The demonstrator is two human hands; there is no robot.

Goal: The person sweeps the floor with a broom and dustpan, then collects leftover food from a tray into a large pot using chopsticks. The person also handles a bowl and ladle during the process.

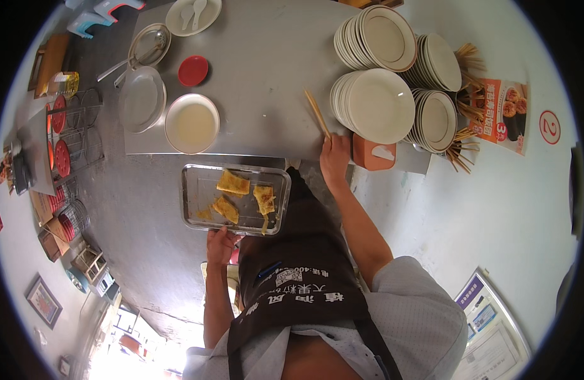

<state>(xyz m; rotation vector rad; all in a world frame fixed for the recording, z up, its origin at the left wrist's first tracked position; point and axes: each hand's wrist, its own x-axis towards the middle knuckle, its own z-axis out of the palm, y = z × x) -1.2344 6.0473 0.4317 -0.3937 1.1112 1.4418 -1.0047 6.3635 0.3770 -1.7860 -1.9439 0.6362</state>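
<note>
My left hand (221,246) grips the near edge of a rectangular metal tray (188,199), held beside the table's front edge. On the tray lie several pieces of browned flatbread or pancake (233,182). My right hand (335,156) is closed around the near end of a pair of wooden chopsticks (317,113), which point away over the steel table (273,109). Just right of that hand sits an orange tissue box (373,153). A bowl of pale liquid (192,123) and a red dish (193,71) rest on the table's left part.
Stacks of white plates (382,105) and bundles of chopsticks (463,149) stand along the right wall. At the table's far left are a plate with white spoons (177,14), a bowl with a metal ladle (149,45) and a whitish oval plate (141,99). Wire racks (83,128) stand farther left.
</note>
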